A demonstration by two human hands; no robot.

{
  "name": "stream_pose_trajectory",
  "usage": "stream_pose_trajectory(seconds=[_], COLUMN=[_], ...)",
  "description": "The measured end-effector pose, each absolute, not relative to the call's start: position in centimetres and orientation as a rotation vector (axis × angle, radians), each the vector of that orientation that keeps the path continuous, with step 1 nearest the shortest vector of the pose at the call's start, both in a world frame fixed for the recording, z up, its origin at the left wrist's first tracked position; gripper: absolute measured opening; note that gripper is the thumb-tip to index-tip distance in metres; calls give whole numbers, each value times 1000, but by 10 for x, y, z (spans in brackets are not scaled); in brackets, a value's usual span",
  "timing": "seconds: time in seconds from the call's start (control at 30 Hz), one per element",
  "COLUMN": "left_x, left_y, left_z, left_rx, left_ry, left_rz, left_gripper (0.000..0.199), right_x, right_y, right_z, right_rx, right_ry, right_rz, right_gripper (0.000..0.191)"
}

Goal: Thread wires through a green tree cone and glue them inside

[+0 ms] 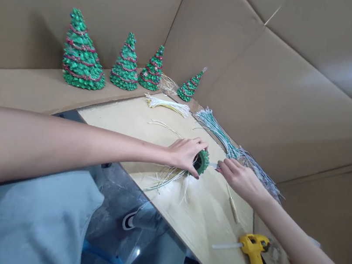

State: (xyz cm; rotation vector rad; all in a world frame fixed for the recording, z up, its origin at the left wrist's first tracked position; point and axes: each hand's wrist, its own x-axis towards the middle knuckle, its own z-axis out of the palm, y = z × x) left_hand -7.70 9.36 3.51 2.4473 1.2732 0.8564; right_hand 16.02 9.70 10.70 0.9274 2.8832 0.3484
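My left hand (187, 155) is closed around a green Christmas tree figure (203, 162) lying on its side above the table. Its round, hollow, dark end shows, and the rest is hidden by the hand. On the right, my right hand (234, 174) has its fingers pinched on a small whitish, clear piece (213, 165) close to the tree's rim. What kind of piece it is I cannot make out. Thin loose wires (169, 179), white and green, spread over the tabletop below my left hand.
Several decorated green trees, including a large one (83, 56), stand at the back. Bundles of white-yellow wires (168, 105), teal wires (217, 131) and grey wires (260, 173) line the table's far side. A thin-tipped tool (233, 206) and a yellow glue gun (258, 259) lie at right. Cardboard walls (285, 86) enclose the table.
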Motion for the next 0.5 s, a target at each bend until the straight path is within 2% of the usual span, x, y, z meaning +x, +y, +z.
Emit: stream_pose_trajectory(seconds=[0.2,0.5], left_x=[-67,-56], left_y=[141,178], left_z=[36,31], left_rx=[2476,2593], left_ry=[1273,1267], left_rz=[879,847], left_gripper=[83,90], right_x=[157,158], right_y=[151,205], right_z=[112,118], right_rx=[1196,1636], right_ry=[2783,2336], right_rz=[-58,-1152], right_gripper=[39,44])
